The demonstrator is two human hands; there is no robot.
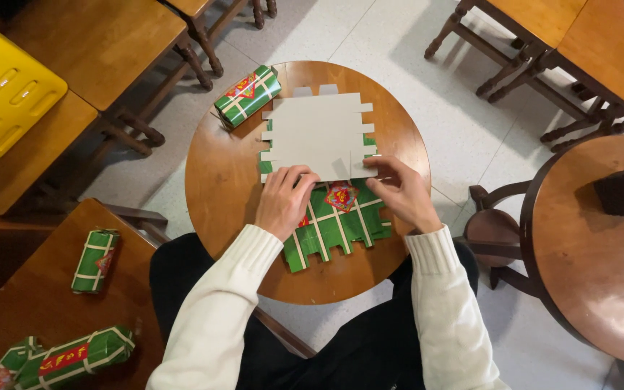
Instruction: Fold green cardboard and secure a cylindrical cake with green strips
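Both hands on flat green-and-grey card sheet [326, 180] mid round surface [214, 180]: left hand [283, 201] presses flat, right hand [402, 191] pinches the fold edge. Finished green box [247, 95] just beyond; chairs [536, 36] crowd around.

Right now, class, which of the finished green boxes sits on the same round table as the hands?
The green box at the round table's upper left edge, beyond the flat card sheet. The other green boxes lie on the square table at left.
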